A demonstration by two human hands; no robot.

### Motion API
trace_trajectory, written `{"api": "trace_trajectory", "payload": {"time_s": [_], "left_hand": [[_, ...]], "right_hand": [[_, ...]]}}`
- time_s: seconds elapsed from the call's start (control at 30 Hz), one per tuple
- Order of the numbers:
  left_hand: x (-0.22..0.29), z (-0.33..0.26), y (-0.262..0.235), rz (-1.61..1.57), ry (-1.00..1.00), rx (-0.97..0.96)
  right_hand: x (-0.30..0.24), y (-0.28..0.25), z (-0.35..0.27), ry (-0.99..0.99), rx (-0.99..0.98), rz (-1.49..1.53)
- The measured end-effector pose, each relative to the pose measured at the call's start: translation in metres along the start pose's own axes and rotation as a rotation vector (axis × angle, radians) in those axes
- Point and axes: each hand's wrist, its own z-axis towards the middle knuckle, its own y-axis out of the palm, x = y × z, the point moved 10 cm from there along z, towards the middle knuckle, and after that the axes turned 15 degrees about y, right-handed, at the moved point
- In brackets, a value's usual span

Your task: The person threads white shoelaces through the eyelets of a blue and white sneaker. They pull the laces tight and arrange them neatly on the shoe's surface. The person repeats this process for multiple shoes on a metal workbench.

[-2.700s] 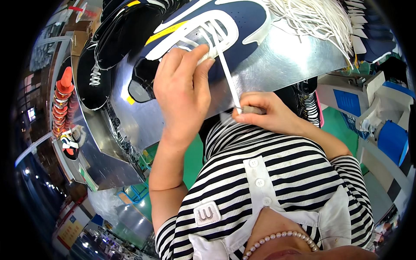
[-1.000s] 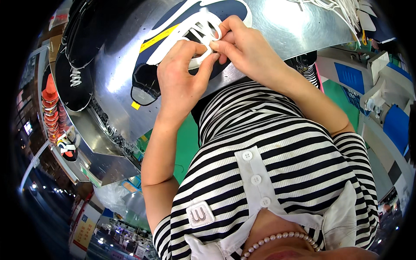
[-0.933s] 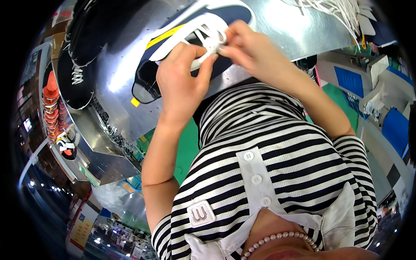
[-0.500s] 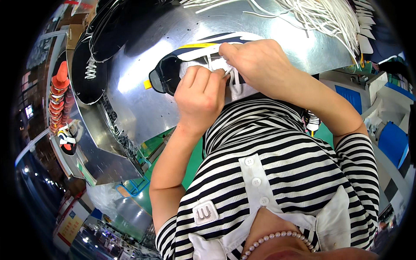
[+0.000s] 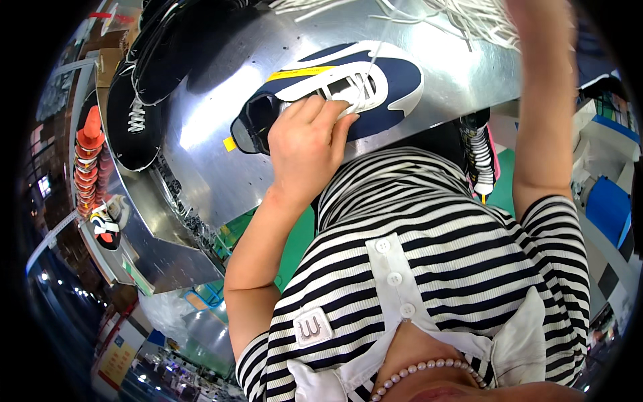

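A navy and white sneaker [image 5: 396, 87] with a yellow stripe lies on its side on the metal table, toe to the right. My left hand [image 5: 305, 144] is closed at its lacing opening, with a white shoelace [image 5: 362, 100] between thumb and fingers. The fingertips are partly hidden against the shoe. From the eyelets a thin strand of lace rises toward the upper edge. My right hand [image 5: 542, 17] is raised at the upper right, beside a pile of white laces [image 5: 462, 20]; it is smeared by motion and cut by the edge, so its fingers cannot be read.
Several black shoes [image 5: 134, 127] stand at the left of the metal table [image 5: 207, 161]. Beyond its left edge are a stack of orange-red pieces [image 5: 88, 161] and another sneaker [image 5: 105, 228]. A laced shoe [image 5: 481, 161] shows below the table's near edge, and blue panels [image 5: 606, 211] sit at right.
My right hand has left the sneaker and swung up and right toward the lace pile, uncovering the shoe's toe. The left hand stays at the lacing. A strand of lace now stretches upward.
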Motion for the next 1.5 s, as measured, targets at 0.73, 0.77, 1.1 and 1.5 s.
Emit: {"api": "trace_trajectory", "payload": {"time_s": [0.73, 0.77, 1.1, 1.5], "left_hand": [[-0.063, -0.022, -0.004, -0.255, -0.632, 0.250], [-0.066, -0.026, 0.000, -0.332, -0.675, 0.283], [-0.063, -0.034, -0.001, -0.183, -0.555, 0.409], [-0.048, -0.025, 0.000, -0.203, -0.494, 0.317]], "right_hand": [[0.122, 0.071, -0.095, 0.470, -0.491, -0.267], [0.123, 0.070, -0.098, 0.479, -0.471, -0.270], [0.102, 0.053, -0.105, 0.226, -0.370, -0.336], [0.089, 0.077, -0.113, -0.006, -0.499, -0.883]]}}
